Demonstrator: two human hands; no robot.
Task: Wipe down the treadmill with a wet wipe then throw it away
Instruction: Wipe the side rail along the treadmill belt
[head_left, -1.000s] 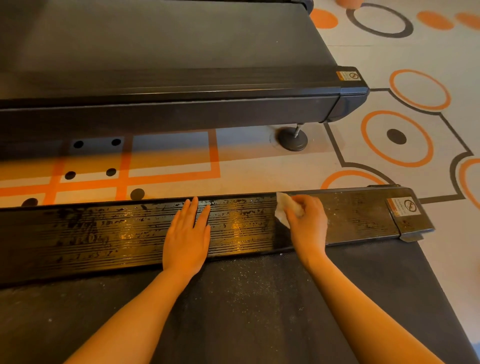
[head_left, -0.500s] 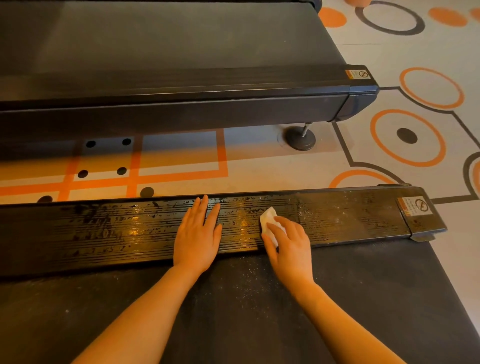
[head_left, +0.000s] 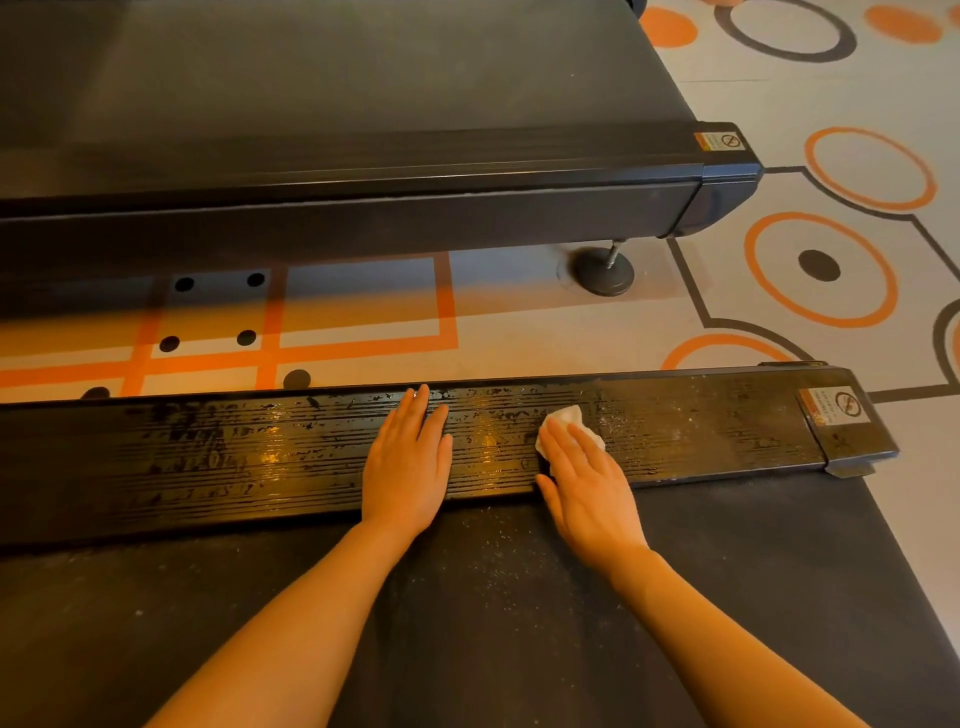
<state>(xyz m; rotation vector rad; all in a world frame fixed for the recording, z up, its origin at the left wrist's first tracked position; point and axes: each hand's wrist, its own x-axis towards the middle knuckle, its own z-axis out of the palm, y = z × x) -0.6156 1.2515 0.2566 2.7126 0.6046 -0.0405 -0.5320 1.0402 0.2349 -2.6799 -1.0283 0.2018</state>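
Since the earlier frames the right hand (head_left: 587, 488) has slid the wet wipe (head_left: 569, 423) leftward along the treadmill side rail (head_left: 208, 457), nearer the left hand (head_left: 408, 462). Right fingers lie flat, pressing the wipe down; left palm rests flat, holding nothing. Rail wet-streaked left of the wipe. Patterned floor (head_left: 571, 338) beyond. Warning sticker (head_left: 834, 408) at the rail's right end, text illegible.

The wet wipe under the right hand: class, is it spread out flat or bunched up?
Bunched up. The wet wipe shows as a crumpled white wad past the straight fingers of the right hand pressing it onto the side rail.
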